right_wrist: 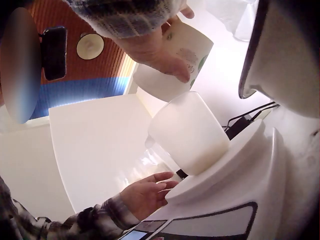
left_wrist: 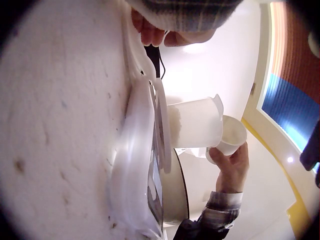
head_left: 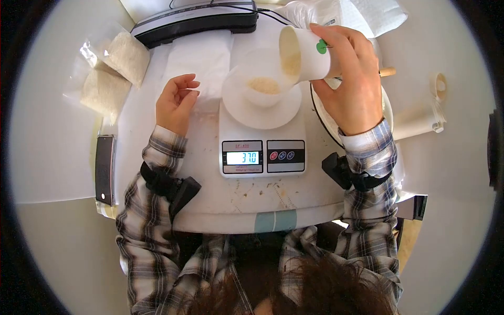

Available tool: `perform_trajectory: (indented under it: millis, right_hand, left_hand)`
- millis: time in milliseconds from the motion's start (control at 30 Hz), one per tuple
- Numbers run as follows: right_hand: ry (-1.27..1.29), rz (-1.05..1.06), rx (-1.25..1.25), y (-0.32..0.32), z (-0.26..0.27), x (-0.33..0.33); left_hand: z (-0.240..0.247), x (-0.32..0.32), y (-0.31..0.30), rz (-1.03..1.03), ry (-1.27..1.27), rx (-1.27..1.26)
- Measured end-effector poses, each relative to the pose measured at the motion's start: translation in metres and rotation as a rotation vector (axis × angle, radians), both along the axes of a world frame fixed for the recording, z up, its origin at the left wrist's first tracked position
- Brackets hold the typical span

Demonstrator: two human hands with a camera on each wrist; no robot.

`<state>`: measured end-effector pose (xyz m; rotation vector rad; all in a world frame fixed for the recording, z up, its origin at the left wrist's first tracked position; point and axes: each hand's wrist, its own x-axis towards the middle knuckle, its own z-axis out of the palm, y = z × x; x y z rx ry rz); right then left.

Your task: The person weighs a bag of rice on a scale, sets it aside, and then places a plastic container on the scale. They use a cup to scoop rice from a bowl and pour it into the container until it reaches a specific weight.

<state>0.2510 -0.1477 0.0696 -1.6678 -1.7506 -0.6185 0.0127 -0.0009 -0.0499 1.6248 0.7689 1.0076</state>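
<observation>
My right hand [head_left: 358, 84] grips a white paper cup [head_left: 313, 59] with a green mark, tilted with its mouth toward the left. Pale grains lie along the cup's lower inner wall. Below its mouth, a translucent plastic cup [left_wrist: 195, 125] stands on the round plate of a white kitchen scale [head_left: 227, 131]. Grains [head_left: 263, 85] cover the bottom of that plastic cup. The lit display [head_left: 243, 158] reads 37.0. To the left of the scale my left hand [head_left: 177, 102] hovers with loosely bent fingers, holding nothing.
Two clear bags of pale grains [head_left: 106, 94] lie at the back left, with a phone [head_left: 105, 168] nearer me. A black and silver appliance [head_left: 197, 23] with a cable stands at the back. Right of the scale is a dark-rimmed white bowl [right_wrist: 290, 65]; a white tube [head_left: 417, 122] lies beyond.
</observation>
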Motion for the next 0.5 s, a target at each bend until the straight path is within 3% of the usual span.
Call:
perform_trajectory:
  millis: [500]
  right_hand:
    - [0.015,-0.041,0.013,0.0004,0.0006,0.0001]
  left_hand:
    - [0.0006,0.0008,0.0002,0.016,0.017,-0.003]
